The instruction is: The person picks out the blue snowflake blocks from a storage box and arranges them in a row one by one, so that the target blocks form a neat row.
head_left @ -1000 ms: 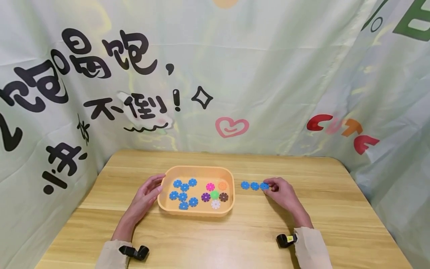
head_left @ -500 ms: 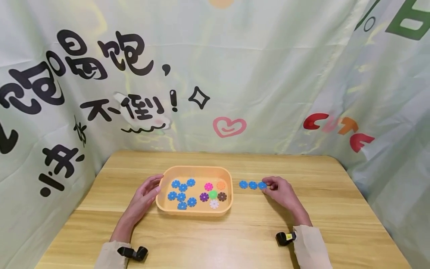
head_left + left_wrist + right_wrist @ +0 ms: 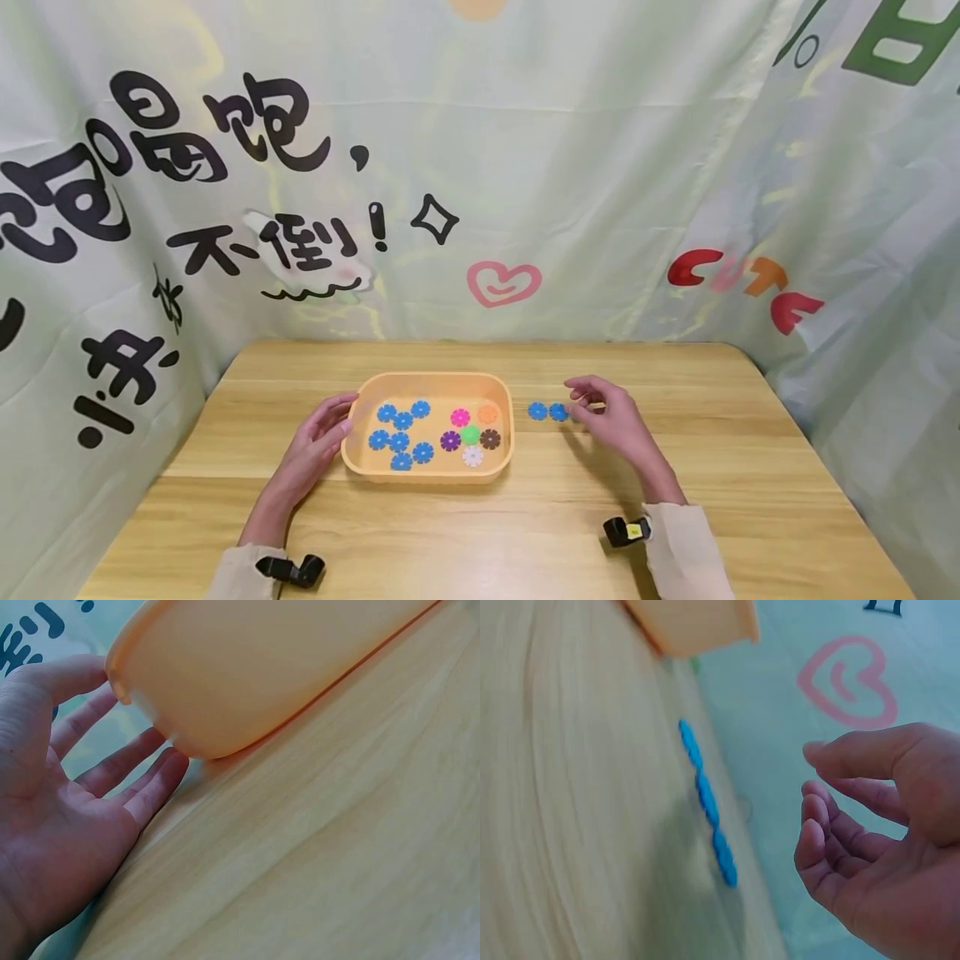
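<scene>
A row of 3 joined blue notched building discs point(image 3: 537, 411) lies on the table right of an orange plastic tray point(image 3: 427, 477). My right hand point(image 3: 617, 421) hovers over the row's right end, hiding part of it in the head view. In the right wrist view its thumb and fingers are apart with nothing between them, and the whole blue row point(image 3: 706, 799) shows lying flat. My left hand point(image 3: 321, 437) touches the tray's left end. The left wrist view has its thumb at the tray's rim point(image 3: 120, 682) and fingertips against the outer wall.
Several blue discs point(image 3: 399, 442) lie in the tray's left half. On its right side are single discs in pink, orange, purple, green, brown and white, the green one point(image 3: 469, 434) amid them. A printed curtain point(image 3: 585, 208) hangs behind the wooden table point(image 3: 480, 533).
My right hand has let go of the row's right-end disc and lifted away, its fingers spreading. The left hand keeps touching the tray. The head view has shifted slightly.
</scene>
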A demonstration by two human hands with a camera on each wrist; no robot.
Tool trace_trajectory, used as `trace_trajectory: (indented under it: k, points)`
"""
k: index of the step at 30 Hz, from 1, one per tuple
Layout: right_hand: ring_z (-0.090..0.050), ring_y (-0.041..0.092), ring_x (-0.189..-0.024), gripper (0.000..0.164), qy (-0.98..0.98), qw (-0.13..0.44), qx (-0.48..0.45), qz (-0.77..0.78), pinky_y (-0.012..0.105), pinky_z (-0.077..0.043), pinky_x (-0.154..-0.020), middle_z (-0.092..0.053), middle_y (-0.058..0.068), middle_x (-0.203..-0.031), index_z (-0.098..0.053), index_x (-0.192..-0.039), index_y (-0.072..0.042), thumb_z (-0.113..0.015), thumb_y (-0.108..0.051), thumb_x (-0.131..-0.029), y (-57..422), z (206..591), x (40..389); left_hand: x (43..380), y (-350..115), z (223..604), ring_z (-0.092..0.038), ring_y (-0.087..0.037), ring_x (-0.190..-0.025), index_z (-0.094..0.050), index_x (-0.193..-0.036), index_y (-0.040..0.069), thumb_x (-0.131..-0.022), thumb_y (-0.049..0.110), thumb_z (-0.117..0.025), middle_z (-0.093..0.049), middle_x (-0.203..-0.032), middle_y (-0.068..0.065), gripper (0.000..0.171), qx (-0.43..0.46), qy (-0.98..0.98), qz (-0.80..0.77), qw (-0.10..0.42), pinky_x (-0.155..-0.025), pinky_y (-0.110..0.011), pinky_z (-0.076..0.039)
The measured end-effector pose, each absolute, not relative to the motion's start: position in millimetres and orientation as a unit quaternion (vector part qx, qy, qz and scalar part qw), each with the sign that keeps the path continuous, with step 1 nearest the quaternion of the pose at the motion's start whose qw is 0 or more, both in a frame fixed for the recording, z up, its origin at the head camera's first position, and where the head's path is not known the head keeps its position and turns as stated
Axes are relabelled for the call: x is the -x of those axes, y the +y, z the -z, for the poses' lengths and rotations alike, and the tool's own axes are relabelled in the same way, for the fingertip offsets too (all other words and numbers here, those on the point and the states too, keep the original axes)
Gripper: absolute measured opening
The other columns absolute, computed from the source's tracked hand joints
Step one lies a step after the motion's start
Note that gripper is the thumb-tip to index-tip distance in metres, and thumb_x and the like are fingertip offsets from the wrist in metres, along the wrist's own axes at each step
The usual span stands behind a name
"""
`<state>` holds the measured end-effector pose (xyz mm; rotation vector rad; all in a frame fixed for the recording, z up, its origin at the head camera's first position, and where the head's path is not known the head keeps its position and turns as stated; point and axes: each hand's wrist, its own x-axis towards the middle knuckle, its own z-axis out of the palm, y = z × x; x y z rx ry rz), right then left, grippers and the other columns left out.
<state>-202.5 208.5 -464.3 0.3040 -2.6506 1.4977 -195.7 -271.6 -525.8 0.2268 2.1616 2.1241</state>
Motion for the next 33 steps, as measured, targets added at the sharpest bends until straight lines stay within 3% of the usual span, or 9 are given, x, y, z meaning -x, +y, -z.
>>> trace_trajectory:
  k: [8,19,26,33]
  points:
    - [-0.064,0.022,-0.093,0.027,-0.833,0.046,-0.129,-0.537,0.029,-0.057,-0.078,-0.068,0.019,-0.106,-0.069,-0.121,0.000,-0.073,-0.005,-0.095,182.6,453.6,195.4,196.1,-271.1,526.1,-0.048,-0.015,-0.134,-0.042,-0.153,0.011,-0.106,0.020,-0.057,-0.041,-0.155,-0.013,0.050,-0.073,0.713,-0.695,0.050,-0.101,-0.027,-0.051]
    - [-0.063,0.024,-0.094,0.028,-0.802,0.023,-0.161,-0.575,0.035,-0.058,-0.083,-0.067,0.019,-0.105,-0.068,-0.120,0.000,-0.073,0.002,-0.092,145.5,449.0,187.4,195.5,-271.0,526.5,-0.047,-0.019,-0.136,-0.041,-0.154,0.010,-0.107,0.019,-0.056,-0.040,-0.155,-0.014,0.050,-0.074,0.709,-0.700,0.050,-0.101,-0.026,-0.051]
    - [-0.065,0.028,-0.097,0.029,-0.791,0.000,-0.204,-0.577,0.039,-0.058,-0.091,-0.068,0.008,-0.104,-0.068,-0.120,-0.005,-0.074,-0.001,-0.092,120.1,447.1,184.4,194.9,-270.5,524.9,-0.046,-0.021,-0.136,-0.041,-0.154,0.010,-0.107,0.020,-0.056,-0.040,-0.155,-0.014,0.051,-0.071,0.706,-0.703,0.053,-0.101,-0.027,-0.050]
    - [-0.064,0.024,-0.097,0.029,-0.795,-0.026,-0.229,-0.562,0.039,-0.057,-0.091,-0.067,0.007,-0.105,-0.068,-0.122,-0.006,-0.072,-0.001,-0.094,98.7,446.2,188.6,195.5,-270.9,525.0,-0.045,-0.023,-0.136,-0.041,-0.153,0.010,-0.106,0.019,-0.056,-0.039,-0.155,-0.014,0.051,-0.071,0.701,-0.707,0.056,-0.101,-0.027,-0.051]
